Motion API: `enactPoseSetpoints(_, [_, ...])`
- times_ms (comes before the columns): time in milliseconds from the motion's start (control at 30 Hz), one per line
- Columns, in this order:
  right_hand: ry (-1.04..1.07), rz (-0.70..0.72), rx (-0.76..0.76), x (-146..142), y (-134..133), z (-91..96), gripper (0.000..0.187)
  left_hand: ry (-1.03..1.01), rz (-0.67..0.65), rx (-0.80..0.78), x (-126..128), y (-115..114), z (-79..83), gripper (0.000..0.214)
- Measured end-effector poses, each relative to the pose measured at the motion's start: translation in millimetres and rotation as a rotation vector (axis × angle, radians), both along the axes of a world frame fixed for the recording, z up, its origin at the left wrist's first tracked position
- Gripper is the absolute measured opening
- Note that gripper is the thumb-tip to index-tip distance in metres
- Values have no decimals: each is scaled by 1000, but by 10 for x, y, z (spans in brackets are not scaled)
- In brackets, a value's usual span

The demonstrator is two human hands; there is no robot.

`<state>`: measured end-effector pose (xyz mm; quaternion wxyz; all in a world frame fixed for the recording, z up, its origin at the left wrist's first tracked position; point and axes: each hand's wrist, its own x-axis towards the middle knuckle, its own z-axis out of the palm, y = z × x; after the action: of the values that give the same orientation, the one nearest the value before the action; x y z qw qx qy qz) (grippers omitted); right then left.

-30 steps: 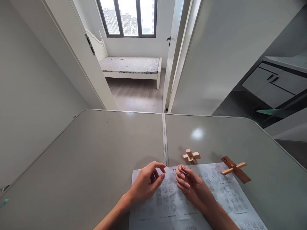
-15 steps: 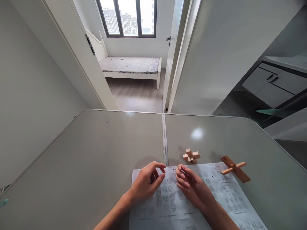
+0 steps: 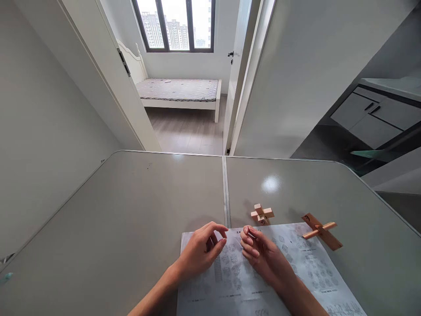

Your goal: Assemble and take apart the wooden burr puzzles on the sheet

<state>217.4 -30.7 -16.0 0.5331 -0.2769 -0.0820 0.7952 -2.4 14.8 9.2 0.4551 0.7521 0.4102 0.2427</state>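
1. Pale grey desk (image 3: 158,188) fills the foreground, with a printed sheet (image 3: 237,287) spread on its near side, under both hands.
2. Above the sheet, the left hand (image 3: 201,248) has thumb and forefinger apart, its grip released, nothing seen in it. The right hand (image 3: 265,254) faces it across a narrow gap, fingers loosely curled; no object shows, but whether its thumb and forefinger meet, I cannot tell.
3. Well to the right of the right hand and farther forward, a wooden board (image 3: 331,240) lies by the sheet's far right corner. Its long axis runs from far left to near right, with a wooden stick (image 3: 327,228) crossing it.
4. Just beyond the sheet's far edge sits a small wooden block cross (image 3: 262,213), ahead and slightly right of the right fingertips, apart from them. The right hand is nearer to it; the left is farther off, to the left.
5. Past the desk, beyond an open door (image 3: 234,79), stands a bed (image 3: 180,90), then a window (image 3: 176,26).
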Motion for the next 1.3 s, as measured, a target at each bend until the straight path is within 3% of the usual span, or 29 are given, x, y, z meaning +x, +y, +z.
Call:
enactPoseSetpoints(833, [25,1,8,3,2,-15,22,3,5,21,20,-7,43,21])
enactPoseSetpoints(1300, [2,2,8,17,-1,-15,24,20,7,9,16,-17,-11,22])
